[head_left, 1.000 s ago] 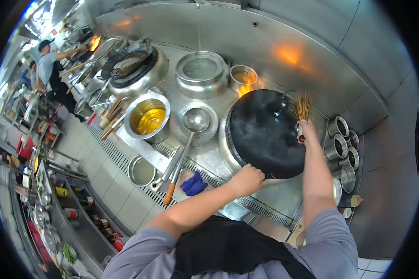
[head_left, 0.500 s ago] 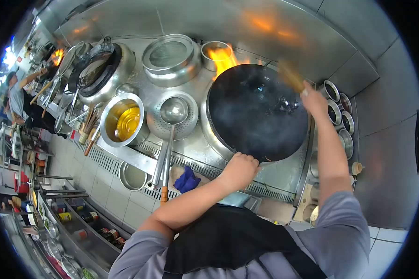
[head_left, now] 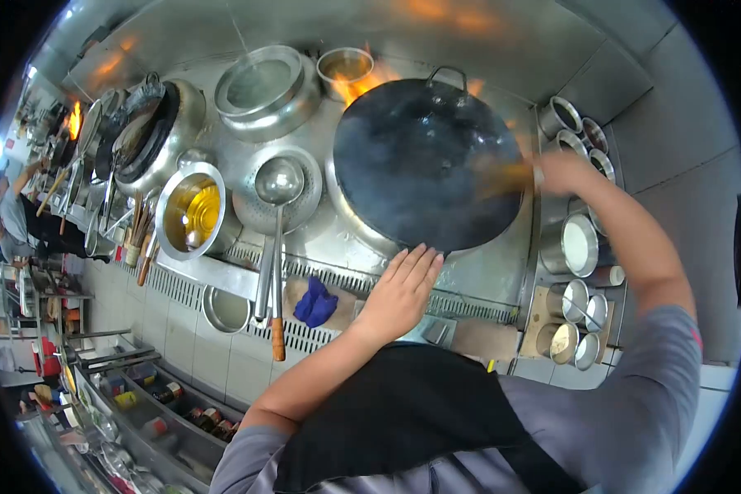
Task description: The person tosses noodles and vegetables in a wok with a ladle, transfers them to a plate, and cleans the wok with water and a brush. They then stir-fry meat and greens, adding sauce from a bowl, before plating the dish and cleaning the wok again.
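Observation:
A black wok (head_left: 420, 173) sits over flames on the steel stove, with thin smoke above it. My right hand (head_left: 558, 174) is closed round a blurred tan brush (head_left: 506, 179), which lies over the wok's right side. At the wok's near edge is my left hand (head_left: 407, 288), its fingers stretched out with the tips by the rim, the back of the hand up. Left of the wok, a ladle (head_left: 279, 181) rests on a perforated strainer (head_left: 305, 216). A bunched blue cloth (head_left: 315, 303) lies left of my left hand.
A pot of yellow oil (head_left: 201, 216) stands at the left, near a lidded steel pot (head_left: 263, 95). Steel seasoning containers (head_left: 580, 244) line the right side. A second wok (head_left: 146, 136) stands further left. At the far left is another person (head_left: 16, 216).
The brush has moved from the wok's upper right edge down over its right side. My left hand has gone from curled on the rim to stretched out. The view has shifted.

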{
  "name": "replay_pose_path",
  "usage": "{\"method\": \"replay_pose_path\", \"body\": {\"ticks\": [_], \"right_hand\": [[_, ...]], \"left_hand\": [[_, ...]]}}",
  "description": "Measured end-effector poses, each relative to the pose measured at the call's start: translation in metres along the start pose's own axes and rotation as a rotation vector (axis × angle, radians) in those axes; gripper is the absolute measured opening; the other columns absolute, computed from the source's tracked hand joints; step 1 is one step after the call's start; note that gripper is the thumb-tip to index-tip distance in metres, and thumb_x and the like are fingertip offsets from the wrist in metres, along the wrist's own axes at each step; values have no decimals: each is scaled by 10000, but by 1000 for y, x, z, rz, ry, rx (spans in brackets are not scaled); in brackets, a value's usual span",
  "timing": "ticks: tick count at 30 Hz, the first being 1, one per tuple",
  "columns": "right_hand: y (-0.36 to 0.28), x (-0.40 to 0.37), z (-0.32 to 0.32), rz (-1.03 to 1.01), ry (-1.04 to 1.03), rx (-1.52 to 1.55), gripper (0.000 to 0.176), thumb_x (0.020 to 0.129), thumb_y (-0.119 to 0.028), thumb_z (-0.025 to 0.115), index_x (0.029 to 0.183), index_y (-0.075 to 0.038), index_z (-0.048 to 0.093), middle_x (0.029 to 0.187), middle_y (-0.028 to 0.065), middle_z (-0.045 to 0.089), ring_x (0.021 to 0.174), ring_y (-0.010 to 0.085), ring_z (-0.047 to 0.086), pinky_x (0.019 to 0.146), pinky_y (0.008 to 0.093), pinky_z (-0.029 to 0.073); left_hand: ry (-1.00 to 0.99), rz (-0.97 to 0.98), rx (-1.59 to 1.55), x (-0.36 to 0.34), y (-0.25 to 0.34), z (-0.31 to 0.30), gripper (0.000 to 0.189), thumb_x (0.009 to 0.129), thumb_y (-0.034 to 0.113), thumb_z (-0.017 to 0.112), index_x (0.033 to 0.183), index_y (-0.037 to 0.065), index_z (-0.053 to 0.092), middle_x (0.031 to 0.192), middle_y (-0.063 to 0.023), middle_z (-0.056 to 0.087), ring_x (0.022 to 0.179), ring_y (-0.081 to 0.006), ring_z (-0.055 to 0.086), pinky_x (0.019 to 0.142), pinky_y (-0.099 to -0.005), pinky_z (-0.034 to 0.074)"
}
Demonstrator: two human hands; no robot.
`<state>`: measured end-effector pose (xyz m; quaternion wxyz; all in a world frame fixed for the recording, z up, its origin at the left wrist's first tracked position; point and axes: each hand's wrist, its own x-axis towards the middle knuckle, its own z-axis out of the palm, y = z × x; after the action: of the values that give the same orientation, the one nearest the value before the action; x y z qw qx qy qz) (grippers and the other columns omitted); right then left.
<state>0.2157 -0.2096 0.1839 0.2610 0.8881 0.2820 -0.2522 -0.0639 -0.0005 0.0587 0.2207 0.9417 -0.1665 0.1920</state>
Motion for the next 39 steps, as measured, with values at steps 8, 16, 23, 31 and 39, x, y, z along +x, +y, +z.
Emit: {"method": "replay_pose_path", "body": {"ticks": [8,16,23,31,39], "right_hand": [[-146,61,10,-109,121,917,454,821,-335,577,1246,-190,510,939,135,665,755,262,659,667,387,537],[19,79,-12,185,670,178,417,864,-352,519,1221,-139,541,981,175,663,849,349,642,765,434,504],[-150,104,44,-360,318,904,490,842,-242,581,1306,-126,476,1006,165,650,849,319,645,697,436,527],[26,28,34,341,673,402,486,874,-268,465,1340,-132,433,1022,252,626,914,420,609,777,480,477],[-103,-59,188,345,861,1745,733,855,-55,467,1489,-188,124,1371,145,387,679,228,568,400,266,411]], "left_hand": [[-91,-31,-32,10,2,3,450,763,75,550,1200,-33,535,1135,-154,549,1105,-302,513,1025,-415,368],[-102,-79,-84,11,9,3,502,757,97,588,1232,-43,500,1158,-169,524,1138,-314,479,1046,-428,336],[-88,-46,-101,3,-2,16,531,748,85,598,1248,-49,483,1144,-183,534,1129,-329,495,1056,-436,335],[-79,-97,-75,-2,9,4,552,761,99,616,1279,-13,462,1283,-183,467,1207,-307,446,1077,-418,319],[108,-468,-96,-112,31,-65,379,802,126,611,1169,46,567,1171,-129,573,1053,-309,569,891,-394,470]]}}
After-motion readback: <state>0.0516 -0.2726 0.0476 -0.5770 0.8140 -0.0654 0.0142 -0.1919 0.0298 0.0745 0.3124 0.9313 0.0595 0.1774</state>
